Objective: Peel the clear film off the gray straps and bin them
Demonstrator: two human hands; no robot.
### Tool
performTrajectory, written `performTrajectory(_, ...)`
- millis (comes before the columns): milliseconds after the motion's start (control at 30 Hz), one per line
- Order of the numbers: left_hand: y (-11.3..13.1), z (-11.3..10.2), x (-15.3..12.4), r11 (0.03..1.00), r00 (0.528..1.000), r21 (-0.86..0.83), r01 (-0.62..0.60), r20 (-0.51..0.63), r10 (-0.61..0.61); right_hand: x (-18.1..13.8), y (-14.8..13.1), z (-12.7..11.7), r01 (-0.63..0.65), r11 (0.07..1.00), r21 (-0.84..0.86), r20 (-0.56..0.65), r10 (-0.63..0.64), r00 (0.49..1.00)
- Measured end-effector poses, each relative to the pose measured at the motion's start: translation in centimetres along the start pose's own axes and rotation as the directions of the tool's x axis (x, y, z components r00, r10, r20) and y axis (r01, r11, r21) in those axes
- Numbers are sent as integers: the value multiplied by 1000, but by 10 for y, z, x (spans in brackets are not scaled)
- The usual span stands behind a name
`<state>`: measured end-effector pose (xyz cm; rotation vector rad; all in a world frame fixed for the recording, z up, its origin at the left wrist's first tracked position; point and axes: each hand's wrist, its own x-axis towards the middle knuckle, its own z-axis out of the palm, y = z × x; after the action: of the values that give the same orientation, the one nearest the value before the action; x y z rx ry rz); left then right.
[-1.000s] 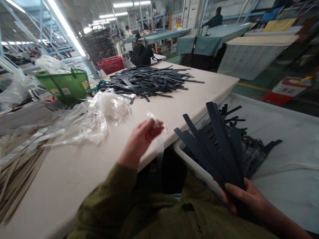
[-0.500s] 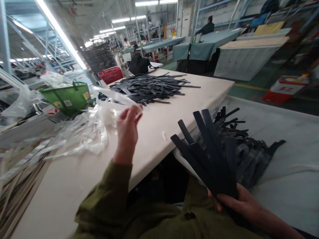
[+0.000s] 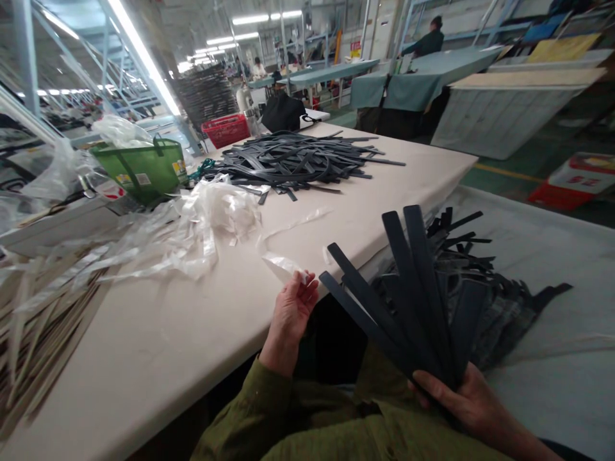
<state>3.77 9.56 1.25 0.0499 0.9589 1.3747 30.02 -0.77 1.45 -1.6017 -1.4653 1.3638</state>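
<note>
My right hand (image 3: 461,400) grips the lower ends of a fan of several dark blue-grey straps (image 3: 408,288), held upright over my lap. My left hand (image 3: 293,310) sits at the near edge of the cream table (image 3: 192,320), fingers pinched on the end of a clear plastic strip (image 3: 283,262) that lies across the tabletop. Under the fanned straps a white tray (image 3: 480,320) holds a heap of more dark straps.
A pile of crumpled clear plastic wrappers (image 3: 192,224) lies left of centre, with a big heap of dark straps (image 3: 293,160) farther back. A green basket (image 3: 144,169), a red basket (image 3: 225,128) and a black bag (image 3: 283,112) stand beyond. Other people work at distant tables.
My left hand has dropped from raised over the table, near the wrapper pile, back to the near edge, still pinching clear plastic. The strap fan has stayed in my right hand.
</note>
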Motion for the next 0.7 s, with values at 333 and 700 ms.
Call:
performTrajectory(333, -2, -11, -2, 996, 994, 26, 87, 64, -89, 7, 12, 6, 6, 1000, 2, 59, -7, 998)
performTrajectory(700, 6, -15, -1, 996, 995, 59, 73, 67, -77, 19, 37, 4, 206, 970, -126, 131, -190, 973)
